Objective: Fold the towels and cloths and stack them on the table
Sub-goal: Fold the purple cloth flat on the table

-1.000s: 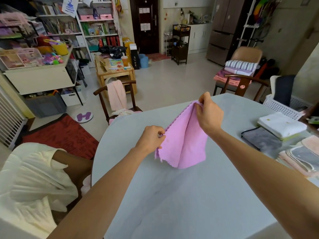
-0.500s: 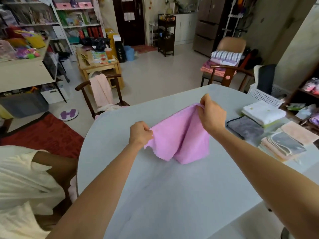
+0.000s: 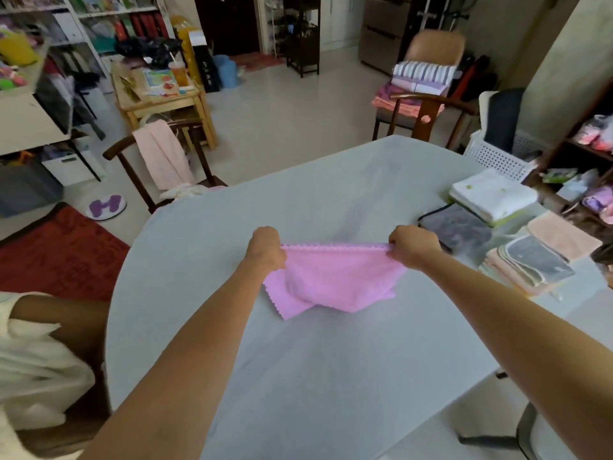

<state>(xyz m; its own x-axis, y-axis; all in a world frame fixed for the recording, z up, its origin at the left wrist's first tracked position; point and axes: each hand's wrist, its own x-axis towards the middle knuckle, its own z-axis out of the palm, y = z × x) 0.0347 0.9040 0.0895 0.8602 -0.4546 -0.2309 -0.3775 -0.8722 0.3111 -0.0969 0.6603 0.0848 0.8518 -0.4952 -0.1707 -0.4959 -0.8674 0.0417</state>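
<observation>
Hands [image 3: 267,249] [image 3: 413,246] pinch pink cloth [image 3: 335,280] top corners.

both hands, left hand [image 3: 267,248] and right hand [image 3: 414,245], pinch the pink cloth [image 3: 335,280] taut by its top corners over the table [image 3: 331,376]

soft, dim indoor daylight; faint shadows, slight motion blur, wide-angle bending at edges.

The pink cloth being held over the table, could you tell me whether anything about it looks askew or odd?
Slightly. The left hand and right hand hold the pink cloth's top edge taut and level, but its lower part sags unevenly onto the table, one corner jutting lower left. Nothing looks damaged.
</observation>
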